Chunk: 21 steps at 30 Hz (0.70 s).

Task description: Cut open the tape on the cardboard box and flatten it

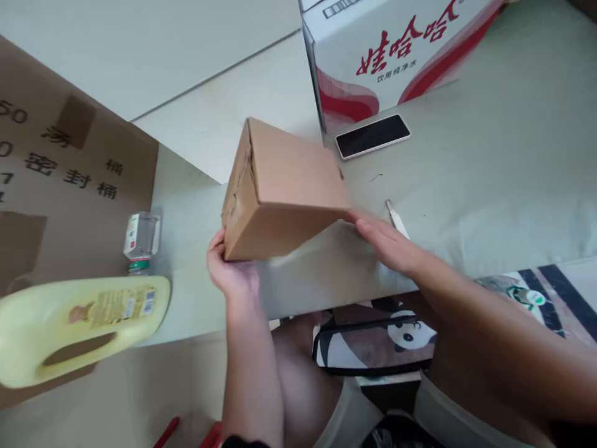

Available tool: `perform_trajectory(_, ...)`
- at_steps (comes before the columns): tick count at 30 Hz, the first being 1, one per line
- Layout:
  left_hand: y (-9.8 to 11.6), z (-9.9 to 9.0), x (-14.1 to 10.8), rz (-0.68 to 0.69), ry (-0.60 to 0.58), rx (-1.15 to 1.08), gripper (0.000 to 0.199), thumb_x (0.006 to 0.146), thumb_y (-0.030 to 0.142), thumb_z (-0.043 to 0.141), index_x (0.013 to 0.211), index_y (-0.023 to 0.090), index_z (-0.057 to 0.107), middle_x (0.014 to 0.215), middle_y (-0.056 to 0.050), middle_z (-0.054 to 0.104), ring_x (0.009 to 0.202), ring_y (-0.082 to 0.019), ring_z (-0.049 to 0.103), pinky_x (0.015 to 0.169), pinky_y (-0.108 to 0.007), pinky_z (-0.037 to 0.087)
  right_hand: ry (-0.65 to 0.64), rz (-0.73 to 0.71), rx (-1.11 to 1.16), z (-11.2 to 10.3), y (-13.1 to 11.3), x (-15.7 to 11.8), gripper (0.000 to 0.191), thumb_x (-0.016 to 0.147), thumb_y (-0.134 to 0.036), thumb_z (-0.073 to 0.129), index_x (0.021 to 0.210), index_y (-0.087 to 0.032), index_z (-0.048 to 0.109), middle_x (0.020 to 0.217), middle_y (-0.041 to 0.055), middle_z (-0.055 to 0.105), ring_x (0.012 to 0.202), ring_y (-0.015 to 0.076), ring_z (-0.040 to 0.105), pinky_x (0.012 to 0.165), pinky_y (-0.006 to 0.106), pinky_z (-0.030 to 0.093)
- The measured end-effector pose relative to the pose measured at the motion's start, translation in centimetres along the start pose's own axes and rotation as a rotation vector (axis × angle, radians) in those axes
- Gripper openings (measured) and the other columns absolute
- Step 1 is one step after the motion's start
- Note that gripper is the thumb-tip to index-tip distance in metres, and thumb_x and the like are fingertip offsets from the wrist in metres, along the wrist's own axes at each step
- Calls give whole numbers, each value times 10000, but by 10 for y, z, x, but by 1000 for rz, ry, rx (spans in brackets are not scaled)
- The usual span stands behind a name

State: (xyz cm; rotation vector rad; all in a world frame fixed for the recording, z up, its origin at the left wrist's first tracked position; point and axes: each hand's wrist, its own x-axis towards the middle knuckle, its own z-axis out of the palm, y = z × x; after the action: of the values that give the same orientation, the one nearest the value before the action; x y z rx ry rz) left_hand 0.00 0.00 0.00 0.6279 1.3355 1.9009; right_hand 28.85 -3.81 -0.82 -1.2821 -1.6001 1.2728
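Note:
A small brown cardboard box (298,168) is held up, tilted, over the pale green surface. My left hand (231,267) is closed around its lower left corner, with the palm underneath and some fingers hidden behind it. At the lower right corner, my right hand (385,239) touches the box with its fingers nearly straight, steadying it; the fingertips are blurred and partly hidden. The left end of the box has a creased, uneven seam. Just beyond my right hand lies a thin white tool (396,219) with a metal tip, half covered by the hand.
A phone (373,135) lies before a white and red carton (396,62). On the left are a large printed cardboard carton (79,180), a clear bottle (142,236) with a green cap and a yellow jug (125,305). A panda-patterned item (373,345) is near my lap.

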Motion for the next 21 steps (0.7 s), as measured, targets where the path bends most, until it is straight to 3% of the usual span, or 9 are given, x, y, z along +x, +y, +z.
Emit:
perform_trajectory(4, -7, 5, -12, -184, -144, 3, 169, 763, 361, 582, 774, 196, 619, 786, -12, 693, 730, -152, 653, 622, -238, 485, -79, -247, -96, 8, -9, -8, 679, 1003, -612, 402, 1602, -291, 390, 1657, 54, 381, 1559, 315, 308, 1268, 610, 246)
perform_trajectory(8, -6, 5, -27, -463, -522, 145, 623, 835, 749, 466, 866, 163, 677, 716, -73, 705, 570, -169, 634, 490, -265, 451, 31, -532, -221, 11, -31, -19, 656, 967, -513, 555, 1587, -362, 400, 1686, 10, 328, 1608, 342, 98, 1277, 661, 96)
perform_trajectory(10, -4, 1, -33, -564, -688, 291, 719, 841, 818, 426, 955, 161, 694, 714, -81, 722, 553, -178, 656, 452, -256, 418, 94, -665, -194, 11, -42, -24, 643, 954, -463, 577, 1571, -361, 426, 1657, 18, 399, 1598, 337, 182, 1283, 624, 170)
perform_trajectory(12, -2, -3, -38, -633, -881, 490, 682, 867, 794, 455, 999, 175, 706, 752, -87, 749, 572, -181, 683, 445, -245, 389, 177, -705, -167, 11, -49, -26, 593, 952, -417, 569, 1535, -352, 480, 1572, 45, 522, 1518, 336, 386, 1248, 588, 309)
perform_trajectory(14, 0, -4, -42, -714, -1149, 661, 557, 873, 711, 556, 965, 190, 731, 825, -91, 771, 552, -166, 671, 467, -256, 413, 300, -656, -177, 12, -50, -27, 519, 957, -394, 552, 1472, -333, 557, 1469, 76, 607, 1396, 338, 535, 1177, 569, 420)
perform_trajectory(16, 1, -3, -44, -751, -1364, 756, 412, 861, 597, 637, 887, 200, 745, 857, -80, 768, 520, -149, 626, 490, -280, 449, 412, -564, -237, 13, -47, -25, 433, 967, -392, 536, 1381, -314, 638, 1442, 97, 612, 1357, 343, 564, 1140, 561, 457)
perform_trajectory(18, 0, 0, -42, -645, -1337, 808, 315, 866, 500, 641, 798, 203, 723, 759, -50, 720, 514, -144, 579, 486, -280, 436, 451, -476, -305, 14, -42, -22, 352, 972, -391, 534, 1267, -300, 704, 1477, 105, 578, 1377, 348, 545, 1144, 559, 451)
perform_trajectory(19, -1, 1, -40, -528, -1203, 818, 309, 877, 472, 619, 743, 203, 689, 685, -32, 669, 522, -142, 558, 485, -270, 420, 435, -439, -323, 15, -40, -21, 321, 973, -379, 537, 1222, -292, 720, 1495, 107, 564, 1386, 345, 538, 1146, 557, 447)
perform_trajectory(21, -3, 1, -32, -191, -765, 738, 295, 895, 456, 579, 740, 210, 625, 682, -18, 609, 615, -150, 581, 539, -257, 444, 352, -414, -305, 16, -37, -18, 288, 969, -353, 553, 1186, -266, 721, 1518, 122, 547, 1382, 337, 546, 1131, 551, 460)
